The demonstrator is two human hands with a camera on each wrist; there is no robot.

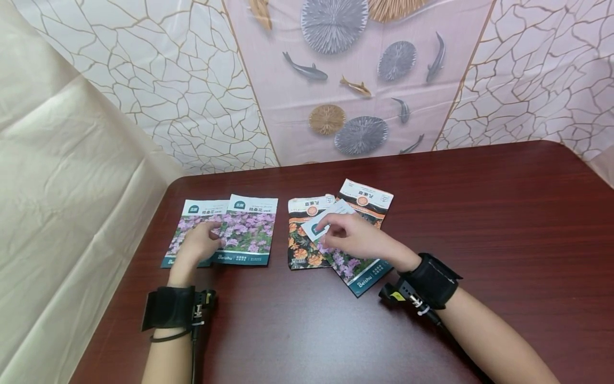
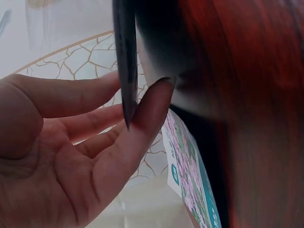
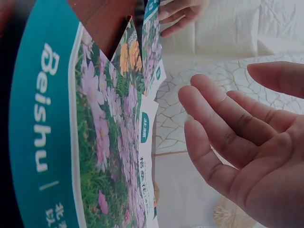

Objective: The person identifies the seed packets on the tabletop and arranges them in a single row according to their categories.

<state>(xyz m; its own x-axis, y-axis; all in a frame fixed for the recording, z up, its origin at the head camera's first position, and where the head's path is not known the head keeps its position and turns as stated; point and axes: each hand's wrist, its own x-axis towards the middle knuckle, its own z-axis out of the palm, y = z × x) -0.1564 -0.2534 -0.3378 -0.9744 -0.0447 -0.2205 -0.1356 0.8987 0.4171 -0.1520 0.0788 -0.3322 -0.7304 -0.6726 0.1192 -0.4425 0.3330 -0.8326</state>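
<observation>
Two purple-flower seed packets (image 1: pixel 249 230) lie side by side at the left of a dark red table (image 1: pixel 479 213). My left hand (image 1: pixel 211 233) rests on them where they meet. In the left wrist view its fingers (image 2: pixel 152 109) are nearly straight and touch a packet's edge (image 2: pixel 126 71). Right of these, a third purple packet with a teal "Beishu" band (image 1: pixel 366 277) lies slanted across two orange-flower packets (image 1: pixel 299 250). My right hand (image 1: pixel 331 226) is over its top end, fingertips at its white part. The right wrist view shows those fingers (image 3: pixel 213 109) straight, close beside the packet (image 3: pixel 95 142).
A cream cloth (image 1: pixel 57 186) hangs along the table's left edge. A patterned backdrop with fish (image 1: pixel 336 80) stands behind the far edge. Bare tabletop stretches to the right and along the front. Black straps with cameras sit on both wrists.
</observation>
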